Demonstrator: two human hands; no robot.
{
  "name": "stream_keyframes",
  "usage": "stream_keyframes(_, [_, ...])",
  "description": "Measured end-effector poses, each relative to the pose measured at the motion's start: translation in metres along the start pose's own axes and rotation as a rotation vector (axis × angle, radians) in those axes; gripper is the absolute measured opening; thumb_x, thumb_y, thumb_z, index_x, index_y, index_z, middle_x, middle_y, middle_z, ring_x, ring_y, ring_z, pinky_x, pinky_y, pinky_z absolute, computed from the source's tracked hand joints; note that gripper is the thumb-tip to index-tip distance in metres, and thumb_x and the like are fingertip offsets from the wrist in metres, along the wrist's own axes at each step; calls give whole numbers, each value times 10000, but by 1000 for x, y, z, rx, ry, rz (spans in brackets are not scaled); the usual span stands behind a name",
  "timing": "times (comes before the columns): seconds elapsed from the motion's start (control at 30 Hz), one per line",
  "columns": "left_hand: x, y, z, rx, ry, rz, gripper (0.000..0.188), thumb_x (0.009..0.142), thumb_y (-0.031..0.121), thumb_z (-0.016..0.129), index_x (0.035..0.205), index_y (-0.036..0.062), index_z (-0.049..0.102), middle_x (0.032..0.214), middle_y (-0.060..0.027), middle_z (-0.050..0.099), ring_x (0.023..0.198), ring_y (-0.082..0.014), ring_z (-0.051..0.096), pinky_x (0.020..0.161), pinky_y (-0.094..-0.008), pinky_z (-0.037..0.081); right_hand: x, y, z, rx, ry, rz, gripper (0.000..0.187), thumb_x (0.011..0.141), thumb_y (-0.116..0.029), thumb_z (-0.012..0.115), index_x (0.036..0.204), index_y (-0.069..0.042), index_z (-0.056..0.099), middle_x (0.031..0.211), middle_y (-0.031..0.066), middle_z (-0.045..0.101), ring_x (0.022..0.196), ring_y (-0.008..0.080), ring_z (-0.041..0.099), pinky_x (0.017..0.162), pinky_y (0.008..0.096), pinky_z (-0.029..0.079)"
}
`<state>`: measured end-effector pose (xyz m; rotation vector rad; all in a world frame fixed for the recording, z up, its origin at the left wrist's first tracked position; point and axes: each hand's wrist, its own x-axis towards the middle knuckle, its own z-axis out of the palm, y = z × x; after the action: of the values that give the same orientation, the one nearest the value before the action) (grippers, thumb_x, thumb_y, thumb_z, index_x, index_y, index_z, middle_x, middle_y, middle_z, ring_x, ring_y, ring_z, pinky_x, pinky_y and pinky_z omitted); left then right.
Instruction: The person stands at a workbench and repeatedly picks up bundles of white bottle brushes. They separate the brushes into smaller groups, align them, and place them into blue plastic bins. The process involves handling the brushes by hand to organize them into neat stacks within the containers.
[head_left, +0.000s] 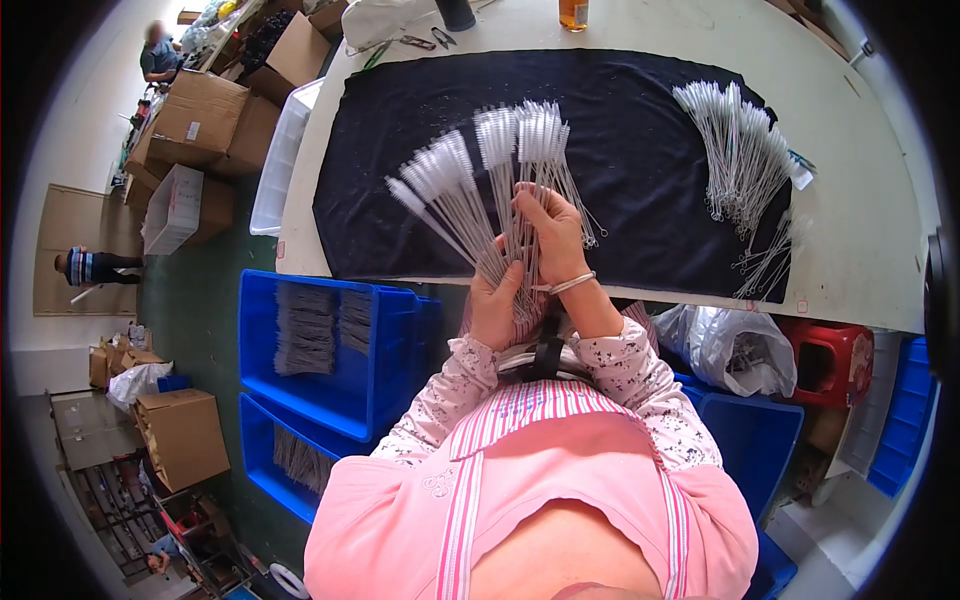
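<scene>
Here, a seated person in a pink vest and floral sleeves holds a fan of thin wire-stemmed cleaning brushes [480, 185] over the near edge of a worktable [880, 240]. The left hand [495, 305] is wrapped tight around the twisted wire stems low down, so the white bristle heads splay upward and outward, probably so each can be seen apart. The right hand [553, 235], with a bangle at the wrist, sits higher on the bunch, its fingers [540, 205] pinching a few stems on the right side of the fan, as if separating or counting them.

A black cloth [640, 140] covers most of the tabletop; the dark ground likely makes the pale bristles easy to see. On the cloth, to the person's right and well apart from the hands, lies a loose pile of the same brushes [740, 150], heads pointing away, with a few strays [770, 260] near the cloth's edge.

To the person's left, below table level, stand 2 blue plastic crates [400, 340] holding grey bundles [305, 330], within arm's reach. A clear plastic bag [735, 350] and a red stool [835, 360] sit under the table on the right. Cardboard boxes [200, 120] are stacked across the floor beyond.
</scene>
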<state>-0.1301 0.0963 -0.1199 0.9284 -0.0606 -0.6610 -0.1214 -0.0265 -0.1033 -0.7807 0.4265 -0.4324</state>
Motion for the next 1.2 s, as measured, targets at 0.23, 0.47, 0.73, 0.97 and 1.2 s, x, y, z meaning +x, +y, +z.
stream_keyframes(0.23, [0, -2, -1, 53, 44, -79, 291, 951, 133, 523, 1222, 47, 461, 934, -91, 633, 629, -159, 630, 501, -276, 529, 7, 7, -10, -34, 23, 62, 148, 833, -100, 702, 944, -64, 611, 751, 2, 585, 614, 113, 610, 485, 280, 538])
stream_keyframes(0.47, [-1, 0, -1, 41, 107, -33, 178, 945, 117, 535, 1115, 63, 526, 905, -43, 626, 683, -120, 625, 566, -257, 524, 3, 0, -1, 11, 46, 70, 127, 851, -115, 683, 929, -74, 592, 911, 84, 671, 778, 151, 650, 688, 295, 543])
stream_keyframes(0.73, [0, -2, -5, 80, 83, -3, 165, 943, 110, 545, 1098, 56, 536, 877, -33, 627, 681, -112, 619, 575, -252, 519, 0, -3, 1, -15, 36, 21, 271, 867, -148, 672, 1090, -15, 593, 979, 104, 682, 879, 153, 648, 736, 266, 509])
stream_keyframes(0.97, [-3, 1, -8, 223, -111, -66, 159, 957, 141, 527, 1080, 44, 499, 811, -51, 608, 596, -121, 589, 516, -246, 489, 1, -8, -10, 56, -250, 214, 340, 854, -177, 690, 1131, -2, 600, 1000, 122, 676, 907, 175, 650, 758, 306, 540])
stream_keyframes(1.2, [-3, 12, -12, 240, -418, -242, 201, 951, 221, 541, 1035, 39, 527, 695, -47, 550, 588, -138, 536, 550, -274, 460, -8, -27, -10, 187, -523, 417, 576, 845, -230, 694, 1317, -7, 451, 1141, 197, 617, 978, 293, 648, 839, 410, 541])
